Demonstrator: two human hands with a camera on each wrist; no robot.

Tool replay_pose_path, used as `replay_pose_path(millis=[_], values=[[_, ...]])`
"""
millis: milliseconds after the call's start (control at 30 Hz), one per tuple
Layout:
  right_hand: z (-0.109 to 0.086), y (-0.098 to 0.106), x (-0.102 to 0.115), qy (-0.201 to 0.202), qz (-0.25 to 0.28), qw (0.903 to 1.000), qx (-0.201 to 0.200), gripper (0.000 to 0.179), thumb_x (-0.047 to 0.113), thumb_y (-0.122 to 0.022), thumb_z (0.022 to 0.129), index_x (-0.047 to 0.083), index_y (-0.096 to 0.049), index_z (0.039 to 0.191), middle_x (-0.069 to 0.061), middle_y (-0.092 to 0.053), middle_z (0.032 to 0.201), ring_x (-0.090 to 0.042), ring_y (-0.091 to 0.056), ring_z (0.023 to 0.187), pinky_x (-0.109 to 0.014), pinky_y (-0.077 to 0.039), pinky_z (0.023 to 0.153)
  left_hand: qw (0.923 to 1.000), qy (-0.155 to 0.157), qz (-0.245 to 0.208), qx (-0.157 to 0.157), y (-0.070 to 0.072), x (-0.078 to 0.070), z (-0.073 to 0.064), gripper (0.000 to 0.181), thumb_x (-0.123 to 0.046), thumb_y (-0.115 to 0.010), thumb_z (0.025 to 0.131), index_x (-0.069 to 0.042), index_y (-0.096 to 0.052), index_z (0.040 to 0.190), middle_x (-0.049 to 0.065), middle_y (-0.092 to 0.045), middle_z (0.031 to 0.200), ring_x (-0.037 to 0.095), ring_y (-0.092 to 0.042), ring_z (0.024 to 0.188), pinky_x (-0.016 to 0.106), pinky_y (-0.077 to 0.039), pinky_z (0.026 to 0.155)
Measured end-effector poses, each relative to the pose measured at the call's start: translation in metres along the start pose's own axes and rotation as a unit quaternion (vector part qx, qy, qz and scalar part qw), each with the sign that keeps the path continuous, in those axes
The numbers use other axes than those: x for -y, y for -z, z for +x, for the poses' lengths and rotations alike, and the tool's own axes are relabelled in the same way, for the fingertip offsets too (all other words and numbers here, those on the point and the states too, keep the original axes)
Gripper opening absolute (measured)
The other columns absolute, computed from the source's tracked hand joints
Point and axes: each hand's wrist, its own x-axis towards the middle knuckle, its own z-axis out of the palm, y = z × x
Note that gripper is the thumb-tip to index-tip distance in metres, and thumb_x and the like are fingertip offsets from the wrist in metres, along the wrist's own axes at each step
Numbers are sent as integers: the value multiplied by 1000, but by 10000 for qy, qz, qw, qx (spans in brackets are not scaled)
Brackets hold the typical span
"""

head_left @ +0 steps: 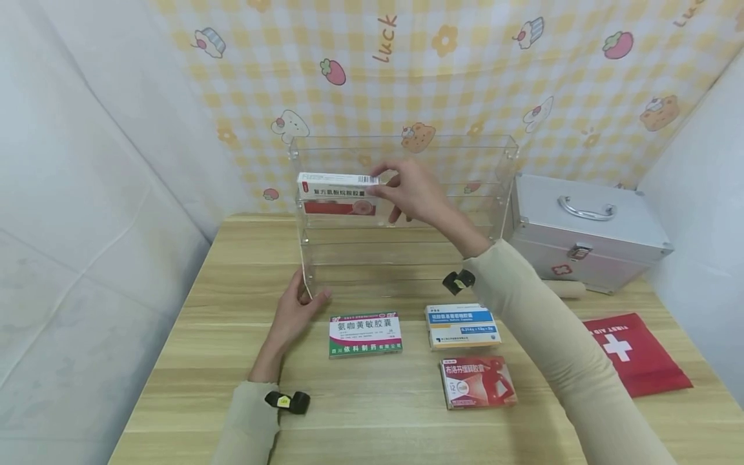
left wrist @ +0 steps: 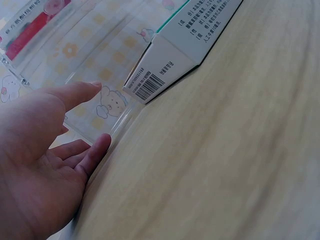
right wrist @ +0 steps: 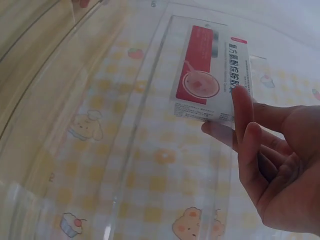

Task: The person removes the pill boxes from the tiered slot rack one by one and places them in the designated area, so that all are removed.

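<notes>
A clear acrylic display rack [head_left: 401, 289] with several tiers stands on the table. At its upper left, my right hand [head_left: 415, 190] pinches the right end of a white and red medicine box [head_left: 337, 187]. That box sits upright behind a clear front strip in the rack, its printed face [right wrist: 200, 75] turned outward. My left hand [head_left: 296, 310] holds the rack's lower left corner, thumb in front and fingers round the side panel. Just right of the left hand, a green, white and magenta medicine box [head_left: 365, 334] lies on the table; its barcode end [left wrist: 150, 82] shows in the left wrist view.
A blue and white medicine box [head_left: 463, 326] and a red medicine box [head_left: 478, 383] lie under the right forearm's left side. To the right are a silver case [head_left: 587, 226] with a handle, a beige roll [head_left: 566, 289] and a red first aid pouch [head_left: 639, 355]. A checked curtain [head_left: 407, 77] hangs behind.
</notes>
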Motion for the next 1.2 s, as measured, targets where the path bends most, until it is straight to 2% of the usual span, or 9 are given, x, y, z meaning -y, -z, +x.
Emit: replay_pose_path(millis=[200,300,433,533,667,733,800,1000,1200], values=[[-4,15,14,284,-74,9989,-354,33,30,-69,93,17,-64,122,-7,-74,89,-21,-64,47,-34,-48,36,9999,-86,-72,-49,-2,31,9,84,-33,-70,92,-26,-18,158,17,-28,156,39,-54,120,43,-53,90],[-7,22,24,365,-217,9978,-508,33,31,-70,92,19,-65,122,-9,-69,109,-19,-65,48,-33,-47,36,9999,-94,-35,-91,-2,37,10,84,-35,-70,92,-28,-19,157,15,-29,156,38,-53,122,42,-53,90],[-13,26,36,508,-438,9958,-622,31,29,-70,92,20,-66,122,-9,-67,115,-17,-64,48,-34,-50,39,9999,23,-81,-86,-1,33,6,83,-31,-70,92,-28,-19,157,16,-27,157,40,-49,125,44,-51,93],[-18,26,41,611,-575,9943,-652,31,25,-71,91,19,-66,121,-6,-70,105,-14,-64,47,-33,-53,41,9999,103,-116,-21,0,20,0,83,-25,-69,93,-22,-18,158,20,-25,156,43,-48,126,45,-50,94],[-25,23,44,666,-688,9934,-631,32,22,-73,90,15,-66,121,-5,-58,112,-11,-63,50,-29,-54,44,9999,99,-121,32,1,6,-6,82,-21,-69,94,-15,-18,158,24,-27,155,43,-50,123,43,-52,92],[-27,22,44,692,-728,9930,-621,33,22,-73,90,15,-66,121,-5,-57,114,-10,-63,50,-29,-53,43,9998,100,-176,31,0,9,-5,82,-21,-69,94,-15,-18,158,24,-27,155,43,-51,122,43,-52,91],[-29,22,44,715,-761,9926,-615,33,23,-73,90,17,-67,121,-4,-63,115,-11,-63,48,-30,-51,41,9998,78,-182,8,-1,16,-3,82,-23,-69,94,-18,-18,158,23,-28,155,42,-52,122,41,-53,91],[-41,25,39,763,-893,9925,-340,30,29,-71,92,21,-67,121,-1,-74,98,-13,-62,46,-31,-45,37,9999,-84,-11,-146,-4,40,8,82,-34,-71,91,-28,-22,157,15,-32,155,34,-57,116,39,-54,87],[-64,22,25,737,-631,9953,53,30,31,-70,92,22,-68,120,3,-73,92,-13,-62,46,-34,-50,41,9998,-152,-73,-68,-2,26,9,81,-33,-71,92,-31,-23,156,14,-30,156,37,-50,125,44,-51,93]])
